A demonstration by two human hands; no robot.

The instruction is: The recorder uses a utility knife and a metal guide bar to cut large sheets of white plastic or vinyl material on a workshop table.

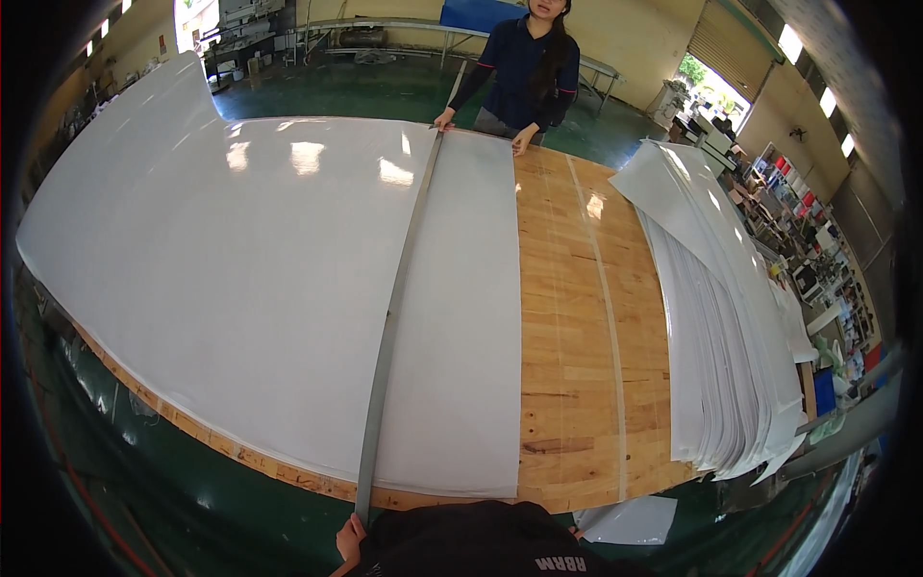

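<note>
A large glossy white sheet (250, 288) lies across the wooden table (586, 385). A long grey metal straightedge (389, 332) rests on the sheet, running from the near edge to the far edge. My left hand (350, 539) grips its near end, which juts past the table edge. Only a sliver of my right hand (577, 532) shows beside my dark shirt, next to a small white piece of sheet (630, 520) below the table edge; its fingers are hidden. Across the table, a person (524, 72) has one hand on the straightedge's far end and the other at the sheet's far corner.
A thick stack of white sheets (716, 346) covers the table's right end, its top sheet curled. Beyond lie a green floor (370, 82), a long bench (385, 26) and a cluttered shelf (808, 207) on the right. The white sheet overhangs the table's left end.
</note>
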